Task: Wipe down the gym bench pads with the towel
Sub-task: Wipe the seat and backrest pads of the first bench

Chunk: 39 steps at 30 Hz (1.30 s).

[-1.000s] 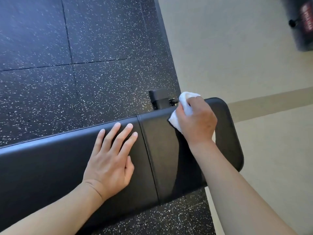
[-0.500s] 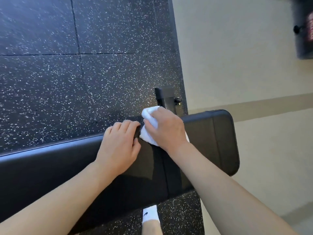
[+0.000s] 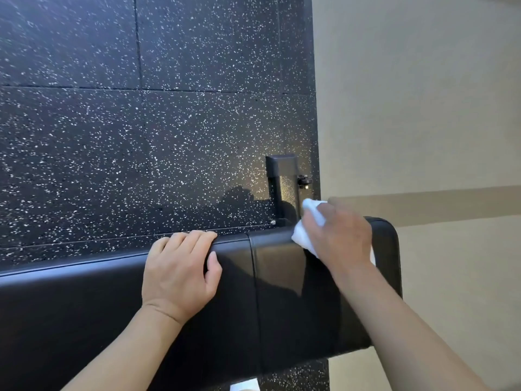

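A black gym bench runs across the lower view, with a long pad (image 3: 70, 306) on the left and a shorter pad (image 3: 282, 292) on the right, split by a narrow seam. My right hand (image 3: 341, 235) grips a bunched white towel (image 3: 306, 235) and presses it on the far edge of the short pad; it looks motion-blurred. My left hand (image 3: 180, 269) rests on the long pad just left of the seam, fingers curled over its far edge.
Beyond the bench lies black speckled rubber flooring (image 3: 141, 136). A black metal bench post (image 3: 283, 184) with a small knob stands behind the short pad. Beige floor (image 3: 423, 108) fills the right side. A white sock tip (image 3: 244, 386) shows below the bench.
My right hand has swept the towel rightward from the seam along the short pad's far edge. My left hand stays gripping the long pad's edge.
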Each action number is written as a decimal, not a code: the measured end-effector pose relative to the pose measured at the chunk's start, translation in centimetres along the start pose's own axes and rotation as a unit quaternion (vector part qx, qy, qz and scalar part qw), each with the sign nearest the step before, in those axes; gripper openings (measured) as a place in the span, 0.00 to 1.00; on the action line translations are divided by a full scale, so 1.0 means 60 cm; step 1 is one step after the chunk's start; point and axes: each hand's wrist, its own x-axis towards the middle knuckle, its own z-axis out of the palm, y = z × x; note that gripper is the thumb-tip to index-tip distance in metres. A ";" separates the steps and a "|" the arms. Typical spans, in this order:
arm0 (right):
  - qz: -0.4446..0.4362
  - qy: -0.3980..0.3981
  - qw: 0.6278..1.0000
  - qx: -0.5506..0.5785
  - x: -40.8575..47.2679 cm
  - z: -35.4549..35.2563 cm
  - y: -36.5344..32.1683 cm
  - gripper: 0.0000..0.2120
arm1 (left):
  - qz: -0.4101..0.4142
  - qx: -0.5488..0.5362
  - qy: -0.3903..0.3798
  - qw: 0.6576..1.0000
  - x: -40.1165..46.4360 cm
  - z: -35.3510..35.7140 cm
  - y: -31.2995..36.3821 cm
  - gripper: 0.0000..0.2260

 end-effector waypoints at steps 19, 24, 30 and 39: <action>0.050 -0.128 0.990 0.036 0.029 -0.012 -0.007 0.10 | -0.006 0.016 -0.015 1.000 0.002 -0.004 0.004 0.20; -0.064 -0.085 0.985 0.133 -0.007 -0.008 -0.170 0.13 | 0.003 0.018 -0.012 1.000 0.002 -0.005 0.004 0.19; 0.051 -0.184 0.980 0.061 0.040 -0.002 -0.070 0.11 | 0.002 0.025 0.000 1.000 0.001 0.001 0.004 0.19; 0.084 -0.158 0.982 0.053 0.035 -0.010 -0.033 0.09 | -0.005 0.022 0.000 1.000 0.000 0.004 0.001 0.18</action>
